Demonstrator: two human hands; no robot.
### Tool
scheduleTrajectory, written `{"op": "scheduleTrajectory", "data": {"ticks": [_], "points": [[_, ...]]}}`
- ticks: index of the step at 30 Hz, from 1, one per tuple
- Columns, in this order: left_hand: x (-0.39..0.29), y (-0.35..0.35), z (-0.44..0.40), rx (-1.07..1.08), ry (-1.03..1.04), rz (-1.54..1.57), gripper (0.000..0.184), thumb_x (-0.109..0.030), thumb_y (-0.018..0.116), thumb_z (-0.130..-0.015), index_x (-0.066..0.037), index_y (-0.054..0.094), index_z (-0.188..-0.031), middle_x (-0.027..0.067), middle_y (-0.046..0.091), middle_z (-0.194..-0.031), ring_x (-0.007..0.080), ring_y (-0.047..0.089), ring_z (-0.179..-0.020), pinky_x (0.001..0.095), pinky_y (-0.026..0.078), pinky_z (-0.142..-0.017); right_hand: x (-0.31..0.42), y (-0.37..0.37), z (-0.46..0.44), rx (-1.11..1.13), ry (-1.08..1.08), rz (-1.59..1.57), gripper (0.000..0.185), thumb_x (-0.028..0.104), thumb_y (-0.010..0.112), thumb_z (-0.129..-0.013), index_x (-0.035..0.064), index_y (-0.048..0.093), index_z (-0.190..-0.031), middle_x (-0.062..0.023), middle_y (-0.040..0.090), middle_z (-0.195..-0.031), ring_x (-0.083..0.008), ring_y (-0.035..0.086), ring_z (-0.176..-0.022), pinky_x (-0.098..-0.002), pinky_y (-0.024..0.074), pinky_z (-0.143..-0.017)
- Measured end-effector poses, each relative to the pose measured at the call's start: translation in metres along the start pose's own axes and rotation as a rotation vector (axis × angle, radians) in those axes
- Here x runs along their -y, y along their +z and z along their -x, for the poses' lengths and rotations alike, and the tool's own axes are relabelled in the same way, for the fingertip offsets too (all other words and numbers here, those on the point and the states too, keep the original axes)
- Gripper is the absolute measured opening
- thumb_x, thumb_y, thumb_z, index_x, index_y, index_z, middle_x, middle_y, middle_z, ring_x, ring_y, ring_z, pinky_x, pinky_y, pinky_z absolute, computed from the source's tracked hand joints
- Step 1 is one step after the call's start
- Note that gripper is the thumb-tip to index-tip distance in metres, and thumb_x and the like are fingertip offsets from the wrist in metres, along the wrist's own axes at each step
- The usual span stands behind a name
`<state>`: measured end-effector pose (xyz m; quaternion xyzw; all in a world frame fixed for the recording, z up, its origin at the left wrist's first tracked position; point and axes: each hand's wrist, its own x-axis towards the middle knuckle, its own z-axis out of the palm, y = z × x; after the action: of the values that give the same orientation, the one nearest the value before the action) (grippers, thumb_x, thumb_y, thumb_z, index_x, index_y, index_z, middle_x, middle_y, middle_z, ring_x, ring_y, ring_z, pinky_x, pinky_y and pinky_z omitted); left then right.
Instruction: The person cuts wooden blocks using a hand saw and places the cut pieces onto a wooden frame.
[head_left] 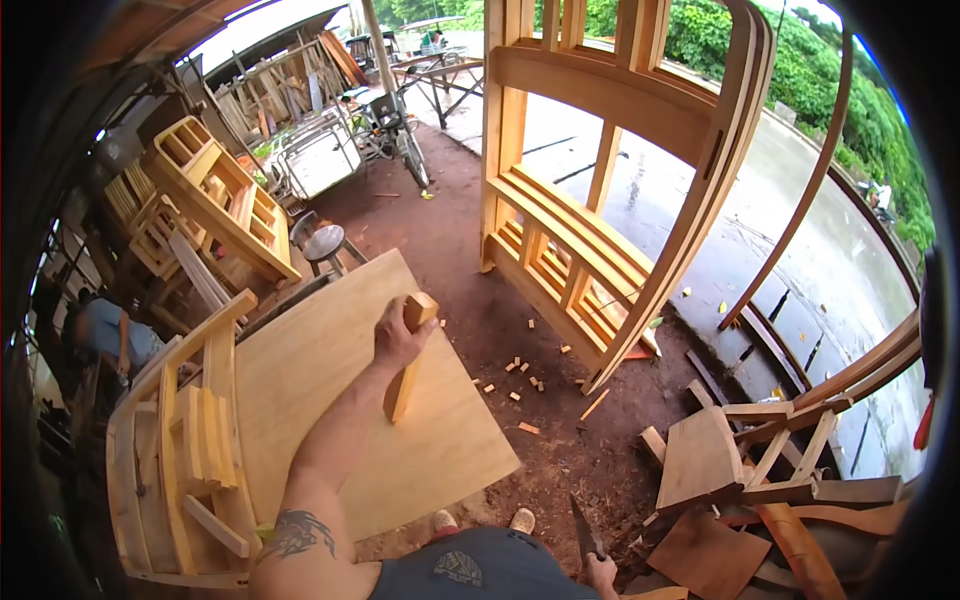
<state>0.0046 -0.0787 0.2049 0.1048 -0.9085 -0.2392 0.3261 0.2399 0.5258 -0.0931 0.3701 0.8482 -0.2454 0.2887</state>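
Observation:
My left hand (400, 338) is closed round the upper end of a short wooden board (402, 392), held tilted over a plywood sheet (330, 350). Whether the board's lower end touches the sheet, I cannot tell. Low in the view, beside my body, my right hand (602, 574) grips a handsaw (584, 528). Its dark tapered blade points up and away from me, apart from the board. Part of the right hand is cut off by the bottom edge.
A tall wooden frame (600, 82) stands ahead. Small wood offcuts (517, 365) lie on the dirt floor. Left are a slatted wooden frame (225, 400), a stool (325, 243) and a seated person (105, 325). Wooden pieces (705, 455) are piled right; a motorcycle (400, 135) stands behind.

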Motion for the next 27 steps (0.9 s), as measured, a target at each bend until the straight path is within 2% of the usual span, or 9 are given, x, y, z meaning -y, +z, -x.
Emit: {"op": "scheduleTrajectory", "data": {"ticks": [1, 4, 7, 10, 13, 16, 19, 22, 27], "points": [[0.000, -0.026, -0.012, -0.011, -0.043, 0.056, 0.057, -0.032, 0.083, -0.088, -0.006, 0.056, -0.130, 0.0166, 0.071, -0.100, 0.0319, 0.073, -0.090, 0.0436, 0.058, -0.081, -0.008, 0.005, -0.009, 0.002, 0.077, 0.037, 0.062, 0.044, 0.076, -0.081, -0.0054, 0.072, -0.119, -0.0236, 0.077, -0.108, -0.0399, 0.073, -0.106, -0.0498, 0.0560, -0.098], [0.008, -0.085, -0.012, -0.004, -0.052, 0.122, 0.056, -0.028, 0.085, -0.087, -0.007, 0.056, -0.130, 0.0100, 0.073, -0.101, 0.0227, 0.073, -0.087, 0.0369, 0.059, -0.078, -0.020, 0.009, -0.024, 0.064, 0.140, 0.093, 0.060, 0.041, 0.075, -0.077, -0.0067, 0.074, -0.113, -0.0243, 0.077, -0.109, -0.0387, 0.073, -0.107, -0.0482, 0.0568, -0.099], [0.033, -0.109, 0.016, -0.016, -0.130, 0.189, 0.055, -0.026, 0.087, -0.083, -0.008, 0.057, -0.126, 0.0078, 0.072, -0.098, 0.0228, 0.072, -0.086, 0.0369, 0.058, -0.077, -0.032, 0.010, -0.020, 0.022, -0.055, 0.005, 0.056, 0.038, 0.073, -0.076, -0.0057, 0.076, -0.110, -0.0229, 0.077, -0.109, -0.0372, 0.073, -0.107, -0.0463, 0.0567, -0.097], [0.037, -0.140, 0.047, -0.008, -0.227, 0.209, 0.053, -0.024, 0.089, -0.080, -0.006, 0.060, -0.121, 0.0065, 0.072, -0.098, 0.0204, 0.071, -0.087, 0.0345, 0.057, -0.077, -0.022, 0.010, -0.038, 0.140, -0.065, 0.006, 0.053, 0.038, 0.071, -0.075, -0.0051, 0.077, -0.105, -0.0228, 0.078, -0.103, -0.0360, 0.075, -0.095, -0.0439, 0.0580, -0.088], [0.071, -0.186, 0.073, 0.148, -0.320, -0.056, 0.051, -0.025, 0.093, -0.075, -0.005, 0.064, -0.112, 0.0052, 0.070, -0.095, 0.0177, 0.070, -0.088, 0.0319, 0.057, -0.079, -0.036, 0.048, -0.082, 0.030, -0.056, -0.116, 0.045, 0.033, 0.073, -0.077, -0.0063, 0.075, -0.099, -0.0220, 0.076, -0.091, -0.0330, 0.075, -0.078, -0.0441, 0.0582, -0.071], [0.057, -0.238, 0.091, 0.349, -0.500, -0.221, 0.054, -0.028, 0.097, -0.068, -0.005, 0.069, -0.108, 0.0055, 0.071, -0.091, 0.0218, 0.072, -0.089, 0.0334, 0.057, -0.082, -0.012, 0.038, -0.079, 0.061, 0.060, -0.308, 0.035, 0.026, 0.075, -0.079, -0.0057, 0.072, -0.093, -0.0186, 0.072, -0.080, -0.0282, 0.072, -0.064, -0.0430, 0.0555, -0.057], [0.117, -0.255, 0.141, 0.483, -0.504, -0.380, 0.062, -0.036, 0.098, -0.064, -0.007, 0.073, -0.113, 0.0100, 0.072, -0.103, 0.0294, 0.070, -0.105, 0.0387, 0.056, -0.094, 0.004, 0.028, -0.071, 0.126, 0.108, -0.413, 0.029, 0.021, 0.075, -0.080, -0.0057, 0.070, -0.092, -0.0157, 0.069, -0.074, -0.0257, 0.071, -0.060, -0.0423, 0.0548, -0.053], [0.158, -0.236, 0.199, 0.669, -0.496, -0.680, 0.071, -0.043, 0.097, -0.063, -0.011, 0.074, -0.123, 0.0144, 0.068, -0.124, 0.0353, 0.060, -0.126, 0.0443, 0.049, -0.107, 0.014, 0.022, -0.066, 0.143, 0.090, -0.268, 0.030, 0.023, 0.075, -0.080, -0.0053, 0.071, -0.089, -0.0161, 0.070, -0.072, -0.0272, 0.072, -0.059, -0.0416, 0.0570, -0.055], [0.183, -0.183, 0.263, 0.713, -0.619, -0.608, 0.071, -0.050, 0.091, -0.069, -0.014, 0.073, -0.127, 0.0141, 0.063, -0.133, 0.0343, 0.052, -0.135, 0.0486, 0.042, -0.115, 0.013, 0.025, -0.070, 0.158, 0.055, -0.118, 0.032, 0.028, 0.075, -0.079, -0.0038, 0.075, -0.083, -0.0151, 0.075, -0.076, -0.0263, 0.075, -0.064, -0.0398, 0.0602, -0.062]]}}
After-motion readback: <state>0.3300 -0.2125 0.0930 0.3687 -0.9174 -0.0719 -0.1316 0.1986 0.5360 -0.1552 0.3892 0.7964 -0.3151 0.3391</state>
